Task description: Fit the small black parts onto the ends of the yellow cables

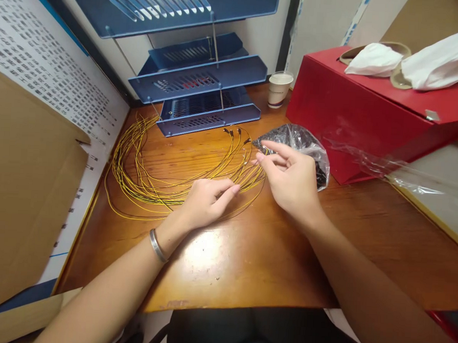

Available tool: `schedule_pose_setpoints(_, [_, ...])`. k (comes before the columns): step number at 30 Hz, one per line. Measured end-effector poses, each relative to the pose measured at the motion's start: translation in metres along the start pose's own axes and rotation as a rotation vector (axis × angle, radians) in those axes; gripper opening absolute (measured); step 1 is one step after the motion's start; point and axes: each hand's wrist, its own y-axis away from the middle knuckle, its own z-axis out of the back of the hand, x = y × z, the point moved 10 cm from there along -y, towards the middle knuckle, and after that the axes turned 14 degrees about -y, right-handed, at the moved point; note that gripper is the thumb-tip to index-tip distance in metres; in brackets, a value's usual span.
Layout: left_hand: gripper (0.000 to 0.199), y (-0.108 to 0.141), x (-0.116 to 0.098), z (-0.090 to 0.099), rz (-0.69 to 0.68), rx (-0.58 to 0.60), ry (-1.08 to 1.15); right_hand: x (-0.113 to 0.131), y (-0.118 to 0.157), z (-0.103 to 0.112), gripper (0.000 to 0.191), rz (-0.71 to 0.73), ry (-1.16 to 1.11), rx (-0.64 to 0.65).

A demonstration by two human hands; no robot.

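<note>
A loose coil of thin yellow and black wires (136, 187) lies on the wooden table. Several of its ends carry small black connectors (239, 132). My left hand (208, 201) rests at the coil's front right, thumb and forefinger pinched together on a wire. Over the coil's right end is my right hand (292, 177). Its forefinger reaches out apart from the thumb, and the other fingers are loosely curled. I make out nothing held in it, though the fingertips partly hide the wires there. Just behind it sits a clear plastic bag (292, 136) with black pieces inside.
A blue tiered file rack (199, 83) stands at the back, with a paper cup (279, 89) beside it. A red box (351, 106) topped with white tissue (375, 59) fills the right. Cardboard (29, 181) borders the left. The table's front edge (245, 308) is near me.
</note>
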Motion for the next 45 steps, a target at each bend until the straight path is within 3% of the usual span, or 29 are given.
schedule_pose_setpoints(3, [0.039,0.005,-0.002,0.005,-0.053,-0.057,-0.066,0.011,0.005,-0.008,0.065,0.08,0.043,0.063])
schedule_pose_setpoints(7, [0.034,0.008,0.002,0.013,-0.073,-0.135,-0.066,0.021,0.027,-0.047,0.031,0.226,0.206,0.368])
schedule_pose_setpoints(10, [0.03,0.009,0.002,0.015,-0.07,-0.152,-0.042,0.02,0.038,-0.062,0.028,0.276,0.287,0.486])
schedule_pose_setpoints(18, [0.039,0.011,-0.003,0.002,-0.032,-0.059,-0.008,0.037,0.01,-0.015,0.034,0.408,0.441,0.146])
schedule_pose_setpoints(20, [0.039,0.011,-0.005,0.0,-0.04,-0.048,-0.011,0.039,0.012,-0.018,0.035,0.436,0.42,0.19])
schedule_pose_setpoints(24, [0.038,0.011,-0.006,0.001,-0.046,-0.08,-0.013,0.035,0.029,-0.047,0.032,0.466,0.364,0.442])
schedule_pose_setpoints(26, [0.035,0.011,-0.006,0.004,-0.037,-0.095,-0.003,0.036,0.034,-0.052,0.034,0.501,0.363,0.487])
schedule_pose_setpoints(33, [0.037,0.012,-0.008,0.003,-0.014,-0.059,0.026,0.04,0.034,-0.045,0.041,0.605,0.436,0.33])
schedule_pose_setpoints(39, [0.032,0.012,0.0,0.007,0.041,-0.145,0.001,0.029,0.041,-0.068,0.035,0.634,0.386,0.458])
schedule_pose_setpoints(45, [0.037,0.011,-0.002,0.005,0.056,-0.096,-0.01,0.022,0.021,-0.059,0.042,0.609,0.39,0.405])
